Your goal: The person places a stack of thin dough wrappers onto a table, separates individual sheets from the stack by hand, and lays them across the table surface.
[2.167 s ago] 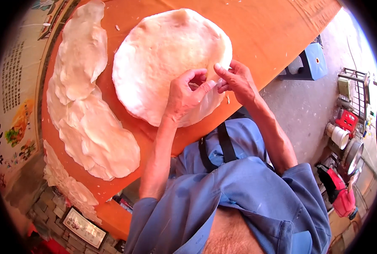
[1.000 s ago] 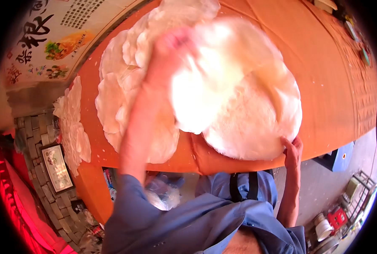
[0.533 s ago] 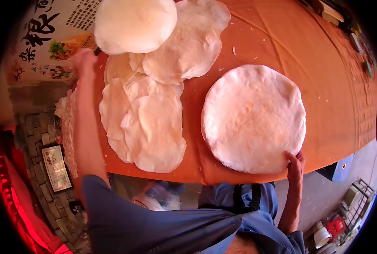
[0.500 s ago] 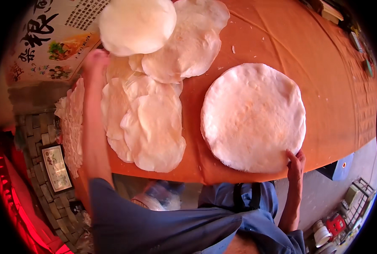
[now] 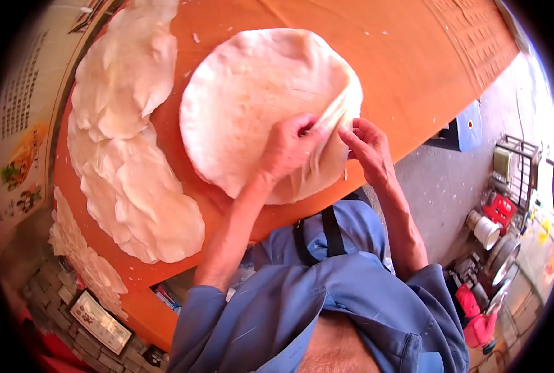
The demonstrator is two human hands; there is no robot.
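Note:
A round stack of thin pale flatbreads (image 5: 246, 105) lies on the orange-covered table in front of me. Along its right side the top sheet is gathered into creases and partly lifted. My left hand (image 5: 289, 148) reaches over the stack, thumb and fingers pinched on these folds. Close by, my right hand (image 5: 371, 149) pinches the same flatbread at the right rim. Part of the pinched edge is hidden behind the fingers. To the left, loose flatbreads overlap in a far heap (image 5: 128, 74) and a nearer heap (image 5: 143, 199).
More thin sheets (image 5: 87, 255) lie along the left edge of the orange tablecloth (image 5: 426, 56). A printed banner (image 5: 22, 124) stands beyond that side. Beyond the right edge are a blue box (image 5: 469, 127), a metal rack (image 5: 525, 155) and a white bucket (image 5: 483, 230).
My left hand has come from the heaps at the left to the round stack. My right hand has moved up its right rim. The top sheet there is now creased; the view has turned.

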